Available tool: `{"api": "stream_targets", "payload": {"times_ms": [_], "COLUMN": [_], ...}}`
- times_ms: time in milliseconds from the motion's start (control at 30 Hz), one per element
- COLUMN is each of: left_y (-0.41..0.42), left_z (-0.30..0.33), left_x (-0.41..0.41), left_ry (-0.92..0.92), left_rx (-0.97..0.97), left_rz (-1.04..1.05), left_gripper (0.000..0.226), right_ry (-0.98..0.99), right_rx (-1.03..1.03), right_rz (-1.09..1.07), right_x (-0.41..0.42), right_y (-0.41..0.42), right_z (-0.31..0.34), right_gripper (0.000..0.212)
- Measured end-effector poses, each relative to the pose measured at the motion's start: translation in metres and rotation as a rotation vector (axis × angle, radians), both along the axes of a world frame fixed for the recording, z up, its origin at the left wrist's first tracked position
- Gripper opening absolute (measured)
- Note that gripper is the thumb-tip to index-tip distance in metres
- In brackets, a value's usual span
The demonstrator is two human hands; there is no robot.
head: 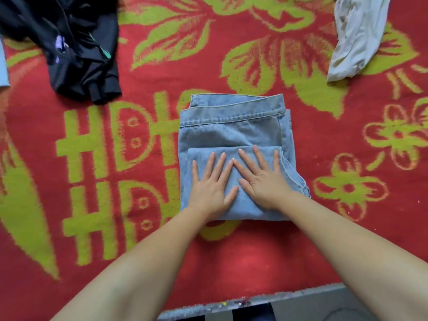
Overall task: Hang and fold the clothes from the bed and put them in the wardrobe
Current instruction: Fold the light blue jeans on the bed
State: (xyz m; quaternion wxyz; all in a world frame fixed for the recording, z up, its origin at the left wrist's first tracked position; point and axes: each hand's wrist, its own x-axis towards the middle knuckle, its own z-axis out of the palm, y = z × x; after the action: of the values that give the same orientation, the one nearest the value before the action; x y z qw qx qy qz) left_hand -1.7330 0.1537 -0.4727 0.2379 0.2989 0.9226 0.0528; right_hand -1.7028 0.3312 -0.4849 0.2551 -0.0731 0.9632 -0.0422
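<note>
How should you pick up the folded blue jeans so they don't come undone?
Probably slide both hands under the two side edges of the folded light blue denim jeans, left and right together. The layers are stacked flat with loose hems at the right edge, so lifting from below likely keeps them together. Now the left hand and right hand press flat on top.

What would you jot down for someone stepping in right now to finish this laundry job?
Left hand and right hand: both flat, fingers straight, pressing on the folded jeans in the middle of the red bedspread.
Done: jeans folded.
Left: black garment lies crumpled at the far left, white garment at the far right, both unfolded. The wardrobe is not in view; nothing shows as put away.
</note>
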Motion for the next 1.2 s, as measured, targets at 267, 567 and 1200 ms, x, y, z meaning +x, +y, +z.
{"api": "stream_targets", "payload": {"times_ms": [267,567,1200], "left_y": [-0.062,-0.045,0.004], "left_z": [-0.004,0.054,0.018], "left_x": [0.022,-0.003,-0.053], "left_ry": [0.122,-0.193,0.218], "left_rx": [-0.032,-0.121,0.027], "left_rz": [-0.202,-0.187,0.173], "left_gripper": [0.097,0.068,0.064], "right_ry": [-0.016,-0.301,0.234], "right_rx": [0.045,-0.091,-0.051], "right_rz": [0.081,0.017,-0.210], "right_x": [0.060,0.034,-0.044], "right_y": [-0.001,-0.001,-0.019], "right_z": [0.027,0.074,0.037], "right_gripper": [0.106,0.073,0.058]}}
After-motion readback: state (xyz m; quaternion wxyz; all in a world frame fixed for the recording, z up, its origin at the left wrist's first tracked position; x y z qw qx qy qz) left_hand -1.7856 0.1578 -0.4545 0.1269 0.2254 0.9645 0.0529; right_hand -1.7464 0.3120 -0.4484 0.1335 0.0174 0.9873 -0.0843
